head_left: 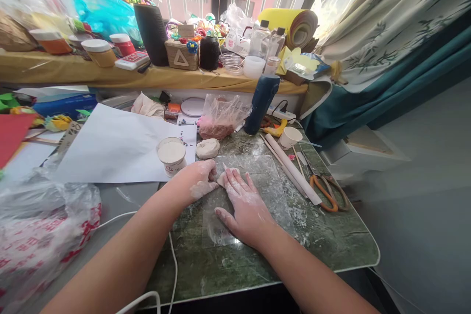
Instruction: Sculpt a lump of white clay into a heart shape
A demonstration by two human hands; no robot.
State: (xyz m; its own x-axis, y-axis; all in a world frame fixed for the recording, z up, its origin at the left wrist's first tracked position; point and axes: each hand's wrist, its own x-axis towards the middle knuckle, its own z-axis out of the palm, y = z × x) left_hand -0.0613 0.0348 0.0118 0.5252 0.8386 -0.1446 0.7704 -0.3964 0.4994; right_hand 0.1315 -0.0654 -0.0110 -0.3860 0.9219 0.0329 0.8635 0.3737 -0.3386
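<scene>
Cup [170, 168] of pale material [171, 151] near half-open left hand [203, 178], right hand [244, 201] flat over white piece [221, 180]

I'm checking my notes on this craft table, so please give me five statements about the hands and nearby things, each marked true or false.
1. The white-dusted right hand has fingers over a small white doughy piece. True.
2. The dark blue cylindrical bottle lies on its side. False: the bottle stands upright.
3. A rounded off-white doughy lump sits beside the white tub. True.
4. The long, pale cylindrical rod lies left of both hands. False: the rod lies to their right.
5. The square transparent sheet lies on the green marbled table. True.
</scene>
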